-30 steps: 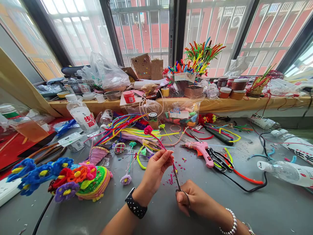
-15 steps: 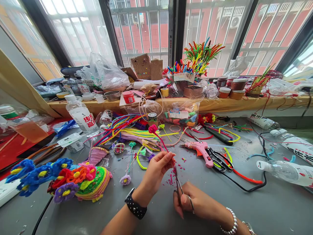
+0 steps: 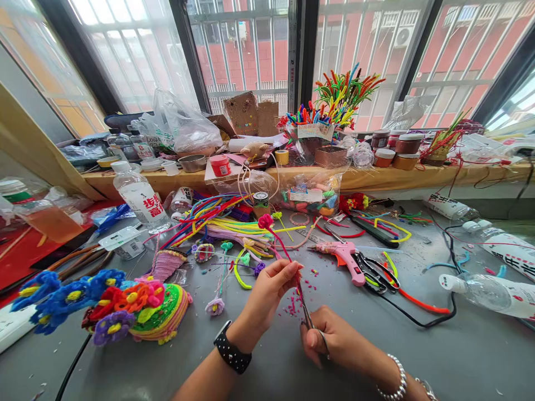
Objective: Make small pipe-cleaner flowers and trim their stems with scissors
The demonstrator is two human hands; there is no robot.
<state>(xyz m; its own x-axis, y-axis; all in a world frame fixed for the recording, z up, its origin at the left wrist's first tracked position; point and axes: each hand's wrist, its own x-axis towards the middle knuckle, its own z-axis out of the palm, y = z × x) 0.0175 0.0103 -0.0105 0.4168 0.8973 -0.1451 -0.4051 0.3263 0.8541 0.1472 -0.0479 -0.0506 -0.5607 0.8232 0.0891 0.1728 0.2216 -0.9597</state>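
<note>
Scissors of dark metal (image 3: 308,318) are gripped by the handles in the right hand (image 3: 325,335), blades close together along the lower stem of a fuzzy magenta flower (image 3: 264,221), which is pinched by the left hand (image 3: 270,287) above the smooth grey table (image 3: 142,376). Pink clippings (image 3: 292,306) (tiny ones) are scattered nearby, left of a pink plastic glue gun (image 3: 334,249).

On the tabletop (image 3: 443,356), the glue gun (image 3: 340,255) lies right of the hands (image 3: 265,292), the flower bouquet (image 3: 131,301) left, the pipe-cleaner bundle (image 3: 229,227) behind; beyond, a bowl (image 3: 193,165) stands on the windowsill (image 3: 380,177).
</note>
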